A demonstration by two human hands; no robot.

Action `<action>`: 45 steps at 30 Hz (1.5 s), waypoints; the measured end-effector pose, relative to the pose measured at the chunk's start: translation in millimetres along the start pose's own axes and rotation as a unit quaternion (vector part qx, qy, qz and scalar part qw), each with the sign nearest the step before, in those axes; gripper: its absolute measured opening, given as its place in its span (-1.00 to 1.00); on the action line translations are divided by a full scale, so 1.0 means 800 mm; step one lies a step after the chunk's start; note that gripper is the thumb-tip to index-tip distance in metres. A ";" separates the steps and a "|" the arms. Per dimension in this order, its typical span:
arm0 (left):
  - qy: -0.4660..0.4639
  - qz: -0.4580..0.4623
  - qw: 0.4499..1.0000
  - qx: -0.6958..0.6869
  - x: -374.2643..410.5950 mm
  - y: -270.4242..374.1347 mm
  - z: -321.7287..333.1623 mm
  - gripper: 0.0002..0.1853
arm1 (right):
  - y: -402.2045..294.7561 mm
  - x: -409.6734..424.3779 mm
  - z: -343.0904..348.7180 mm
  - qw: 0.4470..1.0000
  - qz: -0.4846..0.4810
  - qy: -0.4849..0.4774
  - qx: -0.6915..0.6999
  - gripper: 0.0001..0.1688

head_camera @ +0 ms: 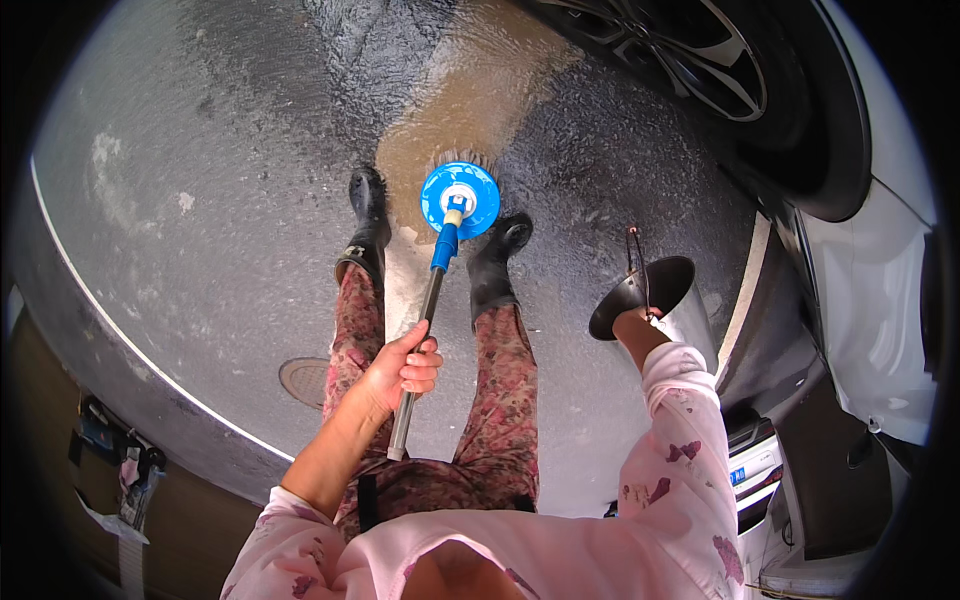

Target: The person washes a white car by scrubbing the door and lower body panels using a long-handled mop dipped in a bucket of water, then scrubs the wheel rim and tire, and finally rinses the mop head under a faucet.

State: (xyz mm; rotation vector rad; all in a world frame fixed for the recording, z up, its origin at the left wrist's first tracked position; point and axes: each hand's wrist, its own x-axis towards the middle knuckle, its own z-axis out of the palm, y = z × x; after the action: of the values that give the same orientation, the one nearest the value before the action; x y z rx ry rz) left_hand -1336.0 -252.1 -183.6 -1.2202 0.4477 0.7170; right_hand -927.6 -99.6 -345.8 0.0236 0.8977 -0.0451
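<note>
My left hand (405, 367) is wrapped around the metal handle (430, 300) of a spin mop. Its round blue plastic head (480, 214) is down on the wet pavement between my black rubber boots (491, 266). Grey strands (465, 156) stick out past the far side of the disc. To my right, a tilted metal bucket (686, 322) shows its dark mouth. My right hand (654, 313) grips it at the mouth; the fingers are mostly hidden, so whether they hold rim or bail is unclear. A thin wire bail (634, 251) stands up from the bucket.
Muddy brown water (457, 97) spreads ahead of the mop over the dark asphalt. A car wheel (697, 52) and pale bodywork (874, 277) stand at the right. White lines (127, 341) mark the ground. A round cover (306, 381) lies by my left leg; another white vehicle (754, 465) is behind.
</note>
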 end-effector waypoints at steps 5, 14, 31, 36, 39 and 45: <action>-0.017 0.007 1.000 -0.015 -0.013 0.003 -0.004 -0.61 | 0.019 -0.012 -0.051 1.000 0.013 0.022 -0.004 -0.70; -0.059 0.029 0.997 -0.049 -0.055 0.005 -0.012 -0.62 | 0.061 -0.139 -0.116 0.981 0.023 0.145 0.130 -0.57; -0.150 0.059 0.975 -0.152 -0.223 -0.030 0.055 -0.61 | 0.068 -0.433 -0.167 0.797 -0.081 0.476 0.362 -0.71; -0.180 0.083 0.973 -0.117 -0.308 -0.036 0.075 -0.59 | 0.065 -0.557 -0.189 0.814 -0.055 0.505 0.282 -0.72; -0.186 0.082 0.973 -0.107 -0.349 -0.017 0.074 -0.59 | 0.072 -0.634 -0.200 0.830 -0.051 0.508 0.225 -0.72; -0.238 0.095 0.961 -0.101 -0.432 -0.019 0.067 -0.65 | 0.061 -0.789 -0.196 0.835 -0.066 0.518 0.175 -0.70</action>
State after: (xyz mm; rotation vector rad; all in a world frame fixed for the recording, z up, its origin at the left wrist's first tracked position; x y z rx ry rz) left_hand -1571.7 -291.9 72.1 -1.1531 0.0911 1.2089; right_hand -1440.2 -26.0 50.1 0.3591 1.9757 -0.3534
